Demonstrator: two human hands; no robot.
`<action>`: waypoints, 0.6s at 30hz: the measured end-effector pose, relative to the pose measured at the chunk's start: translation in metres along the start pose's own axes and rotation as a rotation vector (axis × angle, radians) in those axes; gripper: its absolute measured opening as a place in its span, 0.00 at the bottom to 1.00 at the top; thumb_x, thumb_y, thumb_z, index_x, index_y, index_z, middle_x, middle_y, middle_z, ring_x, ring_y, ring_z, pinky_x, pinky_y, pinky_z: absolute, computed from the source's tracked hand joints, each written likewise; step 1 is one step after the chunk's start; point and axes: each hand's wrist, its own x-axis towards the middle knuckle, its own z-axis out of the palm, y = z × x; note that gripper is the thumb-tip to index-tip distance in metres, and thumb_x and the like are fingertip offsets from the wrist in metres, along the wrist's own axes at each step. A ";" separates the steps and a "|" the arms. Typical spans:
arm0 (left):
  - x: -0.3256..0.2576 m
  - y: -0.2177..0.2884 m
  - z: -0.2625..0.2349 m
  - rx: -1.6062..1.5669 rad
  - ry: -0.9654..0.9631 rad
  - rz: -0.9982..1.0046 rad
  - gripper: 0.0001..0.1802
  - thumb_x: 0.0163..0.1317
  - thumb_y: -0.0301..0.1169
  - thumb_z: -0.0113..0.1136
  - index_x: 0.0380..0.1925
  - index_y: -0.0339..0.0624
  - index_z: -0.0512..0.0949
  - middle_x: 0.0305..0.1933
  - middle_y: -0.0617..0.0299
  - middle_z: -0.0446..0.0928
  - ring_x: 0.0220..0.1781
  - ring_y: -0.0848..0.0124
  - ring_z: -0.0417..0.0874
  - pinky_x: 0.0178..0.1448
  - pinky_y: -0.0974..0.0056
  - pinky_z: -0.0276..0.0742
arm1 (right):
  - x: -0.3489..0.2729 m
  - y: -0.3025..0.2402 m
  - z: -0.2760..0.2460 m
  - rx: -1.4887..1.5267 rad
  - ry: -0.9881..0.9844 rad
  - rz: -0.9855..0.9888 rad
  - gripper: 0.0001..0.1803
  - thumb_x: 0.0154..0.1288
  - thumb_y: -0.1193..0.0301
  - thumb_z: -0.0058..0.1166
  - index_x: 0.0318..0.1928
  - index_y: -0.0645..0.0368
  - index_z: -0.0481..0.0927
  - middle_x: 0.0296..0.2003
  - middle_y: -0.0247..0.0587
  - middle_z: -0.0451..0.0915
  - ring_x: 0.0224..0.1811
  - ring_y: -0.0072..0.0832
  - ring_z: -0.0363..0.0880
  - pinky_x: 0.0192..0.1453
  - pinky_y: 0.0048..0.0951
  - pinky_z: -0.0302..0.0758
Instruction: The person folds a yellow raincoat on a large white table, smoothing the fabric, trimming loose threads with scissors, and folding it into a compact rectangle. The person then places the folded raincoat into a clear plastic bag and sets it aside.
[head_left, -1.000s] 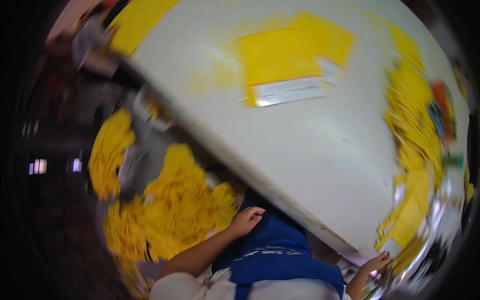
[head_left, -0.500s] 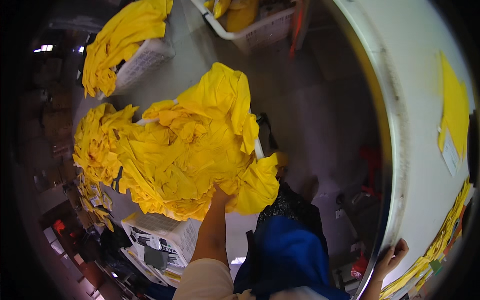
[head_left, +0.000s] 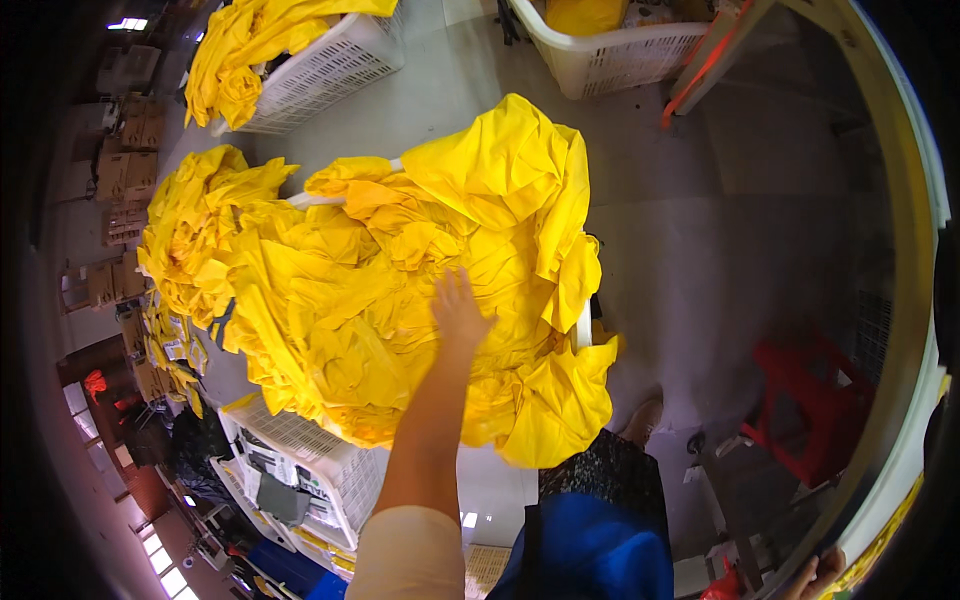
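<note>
A large heap of crumpled yellow cloth [head_left: 330, 290] fills and spills over a white-rimmed basket [head_left: 584, 326] in front of me. My left hand [head_left: 460, 315] reaches over the middle of the heap, its fingers spread and nothing held in them. Whether the palm presses on the cloth I cannot tell. Low at the right, my right hand [head_left: 818, 572] is at the edge of a white-topped table [head_left: 915, 500]. That hand is dim and partly cut off, so its grip is unclear.
White plastic baskets with yellow cloth stand at the far left [head_left: 325, 75] and far right [head_left: 625, 60]. Another white basket [head_left: 345, 465] holds packages near my left arm. A red stool [head_left: 808, 410] stands beneath the table side. Cardboard boxes [head_left: 125, 175] line the left.
My left hand has come up out of the cloth near the basket's front and now lies over its middle, fingers spread. The view has swung right, away from the tabletop.
</note>
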 end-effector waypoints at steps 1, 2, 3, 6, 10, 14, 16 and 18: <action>0.021 -0.006 -0.007 0.113 -0.029 -0.065 0.55 0.47 0.52 0.66 0.71 0.54 0.45 0.74 0.58 0.46 0.75 0.54 0.46 0.71 0.42 0.46 | -0.004 0.006 0.000 -0.055 0.044 0.062 0.20 0.61 0.65 0.58 0.41 0.69 0.67 0.37 0.49 0.72 0.38 0.34 0.69 0.45 0.38 0.72; 0.033 -0.010 -0.012 0.159 -0.098 -0.066 0.50 0.49 0.50 0.65 0.69 0.54 0.50 0.71 0.56 0.53 0.73 0.57 0.52 0.70 0.42 0.48 | -0.003 0.005 -0.001 -0.060 0.044 0.045 0.21 0.61 0.64 0.58 0.41 0.69 0.67 0.37 0.49 0.72 0.38 0.34 0.69 0.44 0.38 0.71; 0.042 -0.015 -0.013 0.209 -0.168 -0.070 0.46 0.51 0.49 0.64 0.68 0.54 0.55 0.68 0.54 0.60 0.71 0.60 0.58 0.69 0.41 0.49 | -0.004 0.003 0.002 -0.063 0.041 0.030 0.21 0.61 0.64 0.58 0.42 0.69 0.66 0.37 0.49 0.72 0.38 0.34 0.69 0.44 0.38 0.71; 0.063 -0.041 -0.003 0.096 -0.285 0.010 0.33 0.57 0.43 0.59 0.63 0.50 0.65 0.55 0.50 0.74 0.61 0.59 0.72 0.67 0.45 0.56 | 0.004 -0.006 0.013 -0.010 0.042 -0.016 0.22 0.61 0.64 0.58 0.45 0.69 0.65 0.37 0.49 0.72 0.39 0.34 0.70 0.45 0.38 0.71; -0.010 -0.046 -0.038 -0.535 -0.302 0.116 0.23 0.61 0.36 0.53 0.54 0.37 0.71 0.46 0.46 0.79 0.51 0.57 0.78 0.60 0.58 0.67 | 0.004 0.015 -0.001 -0.062 -0.015 -0.019 0.23 0.63 0.64 0.56 0.48 0.68 0.64 0.41 0.51 0.71 0.42 0.36 0.70 0.50 0.38 0.70; -0.144 -0.038 -0.186 -0.871 -0.608 0.244 0.20 0.62 0.34 0.52 0.49 0.32 0.72 0.41 0.53 0.79 0.44 0.66 0.79 0.49 0.63 0.73 | -0.008 -0.011 0.002 0.004 -0.122 0.028 0.28 0.59 0.62 0.62 0.51 0.65 0.64 0.44 0.48 0.71 0.45 0.37 0.70 0.55 0.42 0.69; -0.226 -0.018 -0.245 -1.258 -0.958 0.158 0.13 0.63 0.34 0.53 0.39 0.36 0.77 0.34 0.61 0.78 0.35 0.73 0.78 0.38 0.65 0.72 | -0.022 -0.086 0.011 0.010 -0.480 -0.305 0.29 0.64 0.55 0.50 0.58 0.60 0.63 0.54 0.49 0.65 0.60 0.39 0.64 0.66 0.42 0.60; -0.289 0.015 -0.300 -1.141 -1.154 0.550 0.16 0.66 0.37 0.53 0.45 0.37 0.74 0.36 0.65 0.77 0.33 0.75 0.75 0.37 0.64 0.70 | -0.043 -0.141 0.063 0.822 -0.822 0.394 0.40 0.58 0.51 0.54 0.65 0.59 0.58 0.62 0.50 0.59 0.66 0.42 0.58 0.68 0.42 0.57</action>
